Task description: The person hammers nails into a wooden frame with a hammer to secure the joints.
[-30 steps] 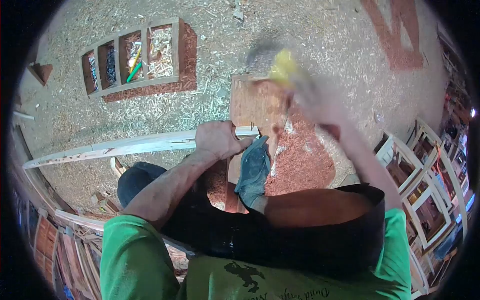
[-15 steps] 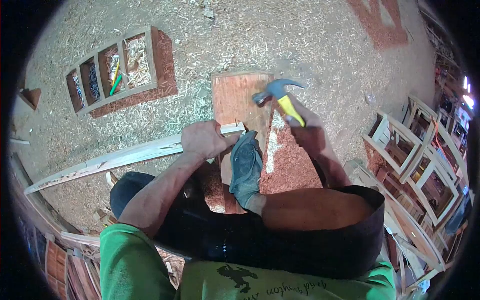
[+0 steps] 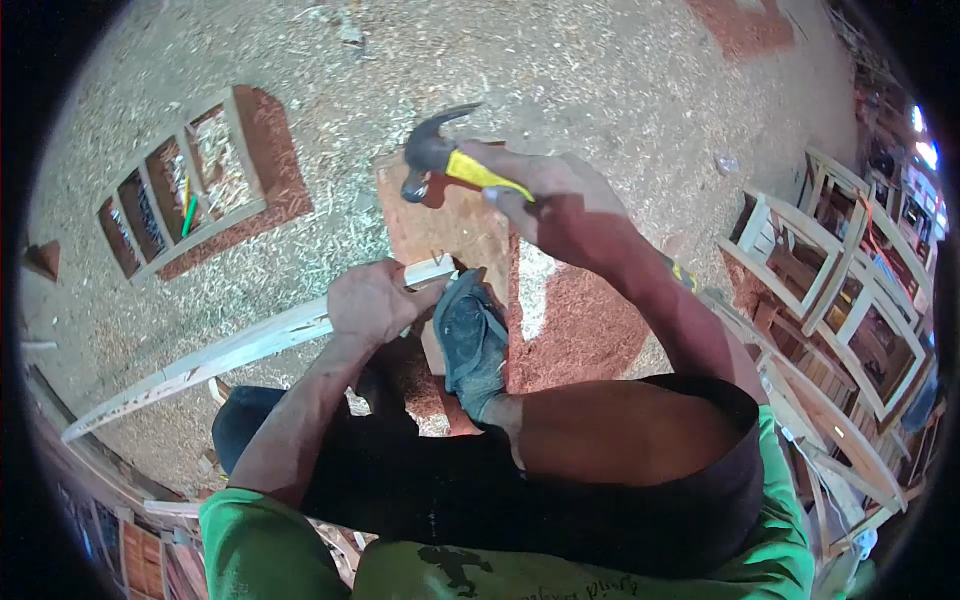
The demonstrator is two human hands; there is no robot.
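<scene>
My right hand (image 3: 555, 200) is closed around the yellow handle of a claw hammer (image 3: 430, 152), whose dark head hangs above the wooden block (image 3: 480, 225). With my left hand (image 3: 372, 303) I grip a long pale wooden strip (image 3: 215, 352) close to its right end. That end rests over the block, and a thin nail (image 3: 438, 257) seems to stick up from it. My shoed foot (image 3: 470, 330) presses on the block beside the strip's tip.
A compartmented wooden box (image 3: 185, 185) on the left holds nails, shavings and a green marker (image 3: 190, 215). Wooden frames (image 3: 830, 280) are stacked at the right. Wood shavings cover the ground, with reddish sawdust (image 3: 580, 325) near my leg.
My right hand has carried the hammer to the left, from the block's right edge to above its upper left. The view has shifted a little; my left hand still grips the strip.
</scene>
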